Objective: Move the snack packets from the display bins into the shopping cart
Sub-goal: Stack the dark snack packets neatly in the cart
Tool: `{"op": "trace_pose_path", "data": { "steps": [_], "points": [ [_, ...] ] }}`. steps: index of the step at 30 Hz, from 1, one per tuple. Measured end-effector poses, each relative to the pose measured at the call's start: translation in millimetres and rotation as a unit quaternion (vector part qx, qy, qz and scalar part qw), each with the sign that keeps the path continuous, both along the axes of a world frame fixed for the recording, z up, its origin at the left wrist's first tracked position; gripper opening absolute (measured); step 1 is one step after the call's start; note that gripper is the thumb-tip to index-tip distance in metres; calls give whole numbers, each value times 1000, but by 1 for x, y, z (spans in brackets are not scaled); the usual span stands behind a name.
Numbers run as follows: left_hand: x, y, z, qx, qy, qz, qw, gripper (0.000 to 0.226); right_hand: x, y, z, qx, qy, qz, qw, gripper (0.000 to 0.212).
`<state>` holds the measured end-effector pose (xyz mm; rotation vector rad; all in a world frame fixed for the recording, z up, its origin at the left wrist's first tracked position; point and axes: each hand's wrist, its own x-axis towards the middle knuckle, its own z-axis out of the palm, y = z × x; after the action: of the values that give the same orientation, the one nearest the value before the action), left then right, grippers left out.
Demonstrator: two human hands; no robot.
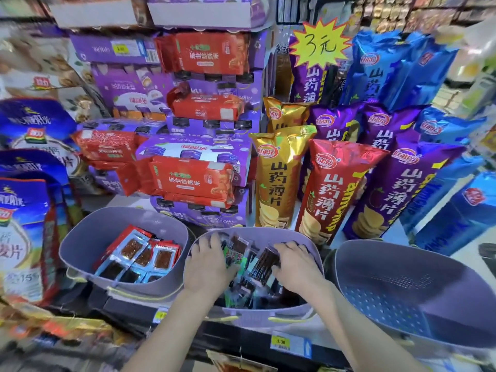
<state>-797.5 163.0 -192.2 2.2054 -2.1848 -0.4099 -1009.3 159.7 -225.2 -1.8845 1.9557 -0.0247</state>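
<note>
Three lilac display bins stand in a row on the shelf edge. The middle bin [311, 251] holds a pile of small dark snack packets [249, 267]. Both my hands are inside it: my left hand [208, 267] lies on the left of the pile, my right hand [295, 264] on the right, fingers curled around packets from both sides. The left bin [88, 237] holds several red and blue packets [139, 256] with brown snack windows. The right bin [402, 294] shows only its perforated floor. No shopping cart is in view.
Tall chip bags [279, 178] in gold, red, purple and blue stand behind the bins. Purple drink cartons with red rice packs [193, 181] are stacked at the back left. Blue cereal bags [24, 224] crowd the left side. A yellow price tag [281, 342] sits on the shelf edge.
</note>
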Motion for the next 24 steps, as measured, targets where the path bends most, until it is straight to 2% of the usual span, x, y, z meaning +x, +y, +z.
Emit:
{"op": "trace_pose_path", "data": {
  "steps": [4, 14, 24],
  "points": [
    [1, 13, 16, -2, -20, -14, 1000, 72, 3, 10, 19, -15, 39, 34, 999, 55],
    [32, 85, 47, -76, -59, 54, 994, 55, 39, 50, 67, -62, 79, 101, 990, 54],
    [122, 168, 61, -80, -68, 178, 978, 63, 138, 88, 88, -119, 81, 193, 971, 55]
  ]
}}
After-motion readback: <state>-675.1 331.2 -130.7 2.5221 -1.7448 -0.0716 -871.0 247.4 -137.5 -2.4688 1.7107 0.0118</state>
